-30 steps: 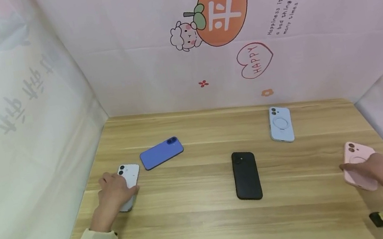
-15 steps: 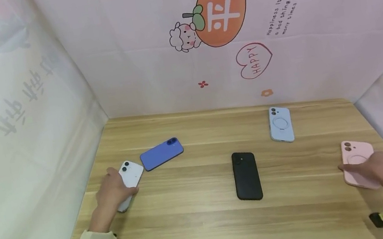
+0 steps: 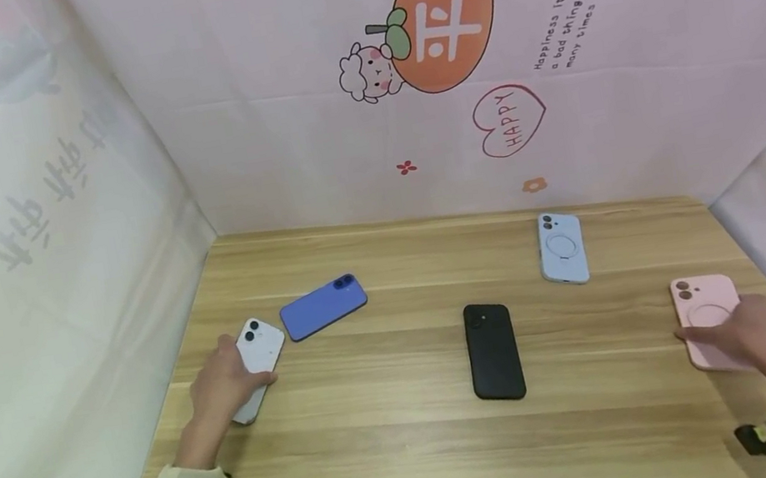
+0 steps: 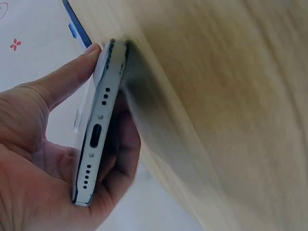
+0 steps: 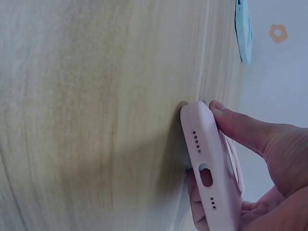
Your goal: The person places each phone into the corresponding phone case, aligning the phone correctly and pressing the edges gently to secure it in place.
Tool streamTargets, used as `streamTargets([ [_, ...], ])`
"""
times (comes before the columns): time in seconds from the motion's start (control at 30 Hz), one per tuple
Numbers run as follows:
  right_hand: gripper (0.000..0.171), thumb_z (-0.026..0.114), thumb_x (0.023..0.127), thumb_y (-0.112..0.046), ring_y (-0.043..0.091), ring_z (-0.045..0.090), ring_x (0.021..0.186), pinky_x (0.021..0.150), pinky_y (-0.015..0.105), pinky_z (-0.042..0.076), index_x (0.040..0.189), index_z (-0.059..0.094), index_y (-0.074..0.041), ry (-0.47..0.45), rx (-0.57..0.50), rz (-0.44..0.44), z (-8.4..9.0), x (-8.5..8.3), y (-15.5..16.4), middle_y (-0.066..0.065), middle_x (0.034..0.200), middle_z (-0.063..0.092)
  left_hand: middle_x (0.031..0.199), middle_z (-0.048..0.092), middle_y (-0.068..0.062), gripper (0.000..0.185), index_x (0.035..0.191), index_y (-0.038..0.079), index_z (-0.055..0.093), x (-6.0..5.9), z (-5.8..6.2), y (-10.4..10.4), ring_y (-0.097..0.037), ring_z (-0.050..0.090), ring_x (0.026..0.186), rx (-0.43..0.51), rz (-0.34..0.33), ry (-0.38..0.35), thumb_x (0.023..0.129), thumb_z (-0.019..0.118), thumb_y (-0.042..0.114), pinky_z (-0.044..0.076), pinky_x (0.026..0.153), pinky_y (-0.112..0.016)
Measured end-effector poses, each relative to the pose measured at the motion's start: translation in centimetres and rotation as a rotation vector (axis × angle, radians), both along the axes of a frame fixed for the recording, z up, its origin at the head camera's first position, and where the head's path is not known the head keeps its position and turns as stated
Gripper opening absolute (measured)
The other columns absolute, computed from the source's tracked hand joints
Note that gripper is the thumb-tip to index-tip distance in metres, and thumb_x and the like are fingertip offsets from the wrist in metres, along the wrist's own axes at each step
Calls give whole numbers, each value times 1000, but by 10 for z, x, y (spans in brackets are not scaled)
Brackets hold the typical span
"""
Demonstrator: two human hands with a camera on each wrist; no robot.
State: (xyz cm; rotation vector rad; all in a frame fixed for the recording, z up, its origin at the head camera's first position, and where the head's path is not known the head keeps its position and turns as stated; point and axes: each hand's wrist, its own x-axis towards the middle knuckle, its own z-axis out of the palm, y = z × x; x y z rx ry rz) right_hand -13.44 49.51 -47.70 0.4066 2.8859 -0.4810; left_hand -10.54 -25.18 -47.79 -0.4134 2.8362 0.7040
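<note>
My left hand (image 3: 219, 385) grips a white phone (image 3: 257, 363) at the table's left side; in the left wrist view the white phone (image 4: 98, 130) shows its port edge, with thumb and fingers (image 4: 62, 84) curled round it and one long edge raised off the wood. My right hand (image 3: 752, 336) holds a pink phone case (image 3: 705, 312) at the right edge. From the right wrist the pink phone case (image 5: 210, 168) appears tilted up off the table, pinched between thumb (image 5: 240, 127) and fingers.
On the wooden table (image 3: 404, 455) lie a blue phone (image 3: 323, 306) just beyond the white one, a black phone (image 3: 493, 351) in the middle and a light blue case (image 3: 561, 247) at the back right. Cloth walls close in three sides. A small dark object (image 3: 754, 439) sits near my right sleeve.
My left hand has turned the white phone and raised it slightly. My right hand has pulled the pink case a little leftward and straightened it. The other phones have not moved.
</note>
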Motion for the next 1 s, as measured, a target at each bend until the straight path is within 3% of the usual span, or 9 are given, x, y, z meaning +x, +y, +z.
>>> streamTargets([
  [0.27,103,89,83,-41,46,59,81,55,34,47,130,35,33,30,-42,-29,2,1,-3,47,103,51,93,62,-31,60,115,-15,45,2,5,2,-41,63,80,62,-27,51,86,87,16,54,62,-48],
  [0.37,93,88,85,-36,42,60,78,56,34,47,127,40,32,43,-78,-24,4,0,-2,42,98,56,95,62,-34,54,118,-16,44,2,7,3,-42,63,83,93,-29,63,91,82,11,55,67,-51],
  [0.5,79,83,90,-31,30,60,71,56,35,48,124,46,30,69,-103,0,5,-2,0,35,90,63,112,61,-43,56,132,-18,39,2,9,5,-51,65,99,153,-10,79,96,75,7,57,82,-59],
  [0.63,72,77,96,-30,26,59,71,56,33,47,125,47,29,79,-114,11,7,-4,3,37,93,64,132,53,-48,64,143,-20,33,0,11,8,-59,58,121,203,3,86,99,71,6,53,99,-66],
  [0.83,61,72,98,-28,23,59,70,55,32,46,120,52,26,90,-119,26,12,-4,-1,35,92,67,137,51,-47,63,145,-21,33,0,17,16,-57,55,125,292,17,113,103,68,10,50,104,-64],
  [1.0,63,67,102,-29,19,59,70,55,31,48,126,52,27,71,-166,17,19,-5,-10,31,92,69,142,52,-40,66,152,-16,33,0,23,25,-49,55,127,428,69,138,104,68,14,49,106,-61],
])
